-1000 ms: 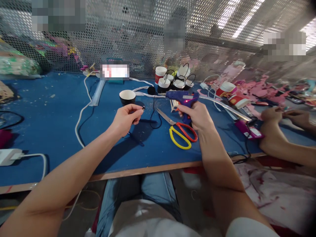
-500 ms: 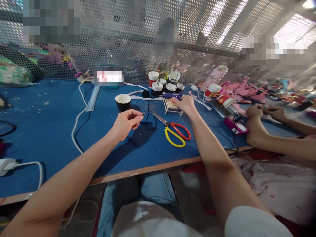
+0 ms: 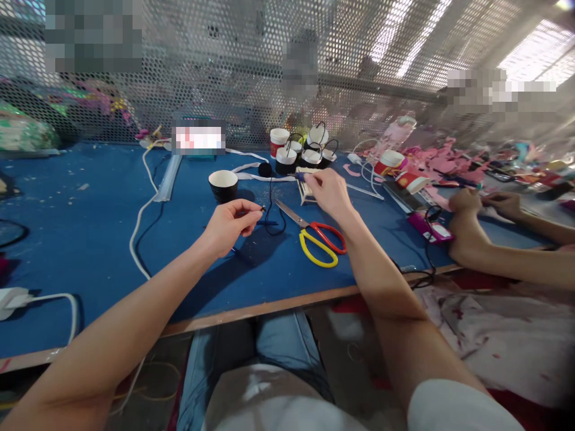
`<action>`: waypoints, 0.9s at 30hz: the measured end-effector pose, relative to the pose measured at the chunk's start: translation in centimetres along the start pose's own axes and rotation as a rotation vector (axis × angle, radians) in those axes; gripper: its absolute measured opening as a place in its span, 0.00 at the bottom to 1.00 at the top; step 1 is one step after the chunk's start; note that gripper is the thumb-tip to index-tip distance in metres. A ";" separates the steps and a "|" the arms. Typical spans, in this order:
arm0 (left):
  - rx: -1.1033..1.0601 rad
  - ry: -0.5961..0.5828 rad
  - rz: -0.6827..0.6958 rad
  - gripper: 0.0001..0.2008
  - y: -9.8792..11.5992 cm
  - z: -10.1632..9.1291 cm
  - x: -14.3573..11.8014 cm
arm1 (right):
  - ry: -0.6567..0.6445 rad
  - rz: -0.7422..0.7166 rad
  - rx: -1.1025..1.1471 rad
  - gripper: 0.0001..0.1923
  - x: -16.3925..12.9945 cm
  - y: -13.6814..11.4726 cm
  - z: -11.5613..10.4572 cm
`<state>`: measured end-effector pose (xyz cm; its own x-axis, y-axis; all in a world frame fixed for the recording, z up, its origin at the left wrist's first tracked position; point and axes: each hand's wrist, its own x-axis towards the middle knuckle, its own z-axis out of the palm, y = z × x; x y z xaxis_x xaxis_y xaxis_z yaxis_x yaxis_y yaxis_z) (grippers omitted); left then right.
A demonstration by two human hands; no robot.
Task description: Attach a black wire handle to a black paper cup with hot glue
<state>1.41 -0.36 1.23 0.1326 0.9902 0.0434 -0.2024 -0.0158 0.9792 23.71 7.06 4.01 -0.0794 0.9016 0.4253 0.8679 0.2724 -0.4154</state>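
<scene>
Right hand (image 3: pixel 331 190), gripping a glue gun (image 3: pixel 300 176), is being lowered to a wooden rack (image 3: pixel 305 194), the tool apparently being set aside

Premises consistent with a craft workshop: scuffed blue bench (image 3: pixel 108 191), scissors (image 3: pixel 303 224) at centre, glue gun (image 3: pixel 300 176) mostly hidden by the right hand (image 3: pixel 331 193), pink scraps (image 3: pixel 442 160) at far right, perforated metal screen (image 3: pixel 215 78) along the far side, co-worker's hands (image 3: pixel 465 201) at right.
</scene>
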 end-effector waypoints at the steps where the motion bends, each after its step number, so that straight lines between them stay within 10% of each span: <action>1: -0.007 -0.004 -0.006 0.08 0.1 0.1 -0.1 | -0.076 -0.047 0.190 0.22 -0.7 -1.0 0.0; 8: -0.009 -0.034 -0.043 0.09 0.2 0.3 -0.3 | -0.387 -0.111 0.839 0.20 -4.6 -5.3 1.7; 27: 0.865 -0.021 0.538 0.04 0.0 0.2 -1.0 | -0.254 -0.418 0.496 0.05 -5.5 -4.4 1.2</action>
<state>1.48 -1.42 1.22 0.2493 0.8198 0.5156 0.5297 -0.5611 0.6360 19.73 1.32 2.56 -0.5231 0.7215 0.4537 0.4175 0.6810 -0.6017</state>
